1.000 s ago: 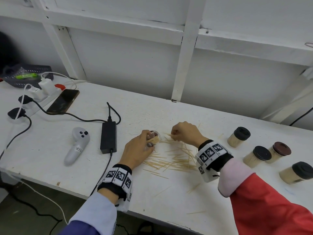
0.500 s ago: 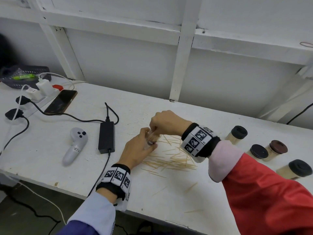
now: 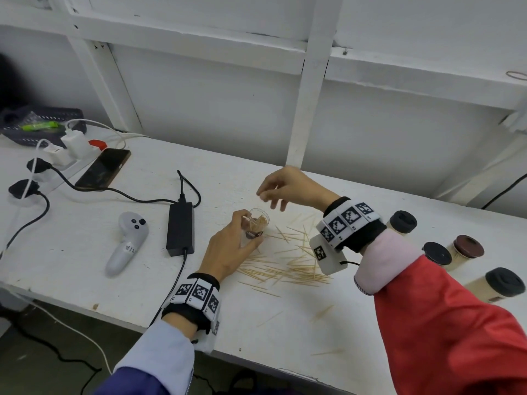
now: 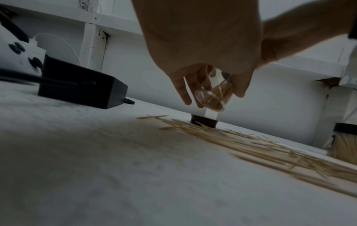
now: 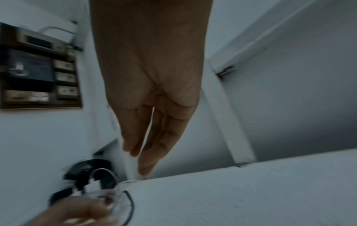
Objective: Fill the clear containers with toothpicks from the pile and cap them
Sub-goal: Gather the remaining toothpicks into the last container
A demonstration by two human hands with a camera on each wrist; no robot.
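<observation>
Currently the clear container [image 3: 256, 225] sits near the centre of the head view, tilted, its open mouth facing up and toward the upper right of the frame, its long axis leaning that way. Toothpicks [image 3: 260, 222] fill part of it, lying along that axis. A dark brown cap [image 4: 203, 120] lies on the table [image 3: 142, 280] just below the container in the left wrist view.

The left hand [image 3: 228, 246] holds the container: its grip is narrow, with thumb and fingers curled round the clear wall. The container projects from the top of this grip.

The right hand [image 3: 288, 189] hangs above and to the upper right of the container, apart from it. Its grip is loose and holds nothing visible; the fingers [image 5: 154, 137] point downward, nearly straight.

The toothpick pile [image 3: 288, 266] lies scattered on the table directly right of the left hand. Four capped containers [image 3: 467, 250], filled, stand at the right edge of the frame.
</observation>
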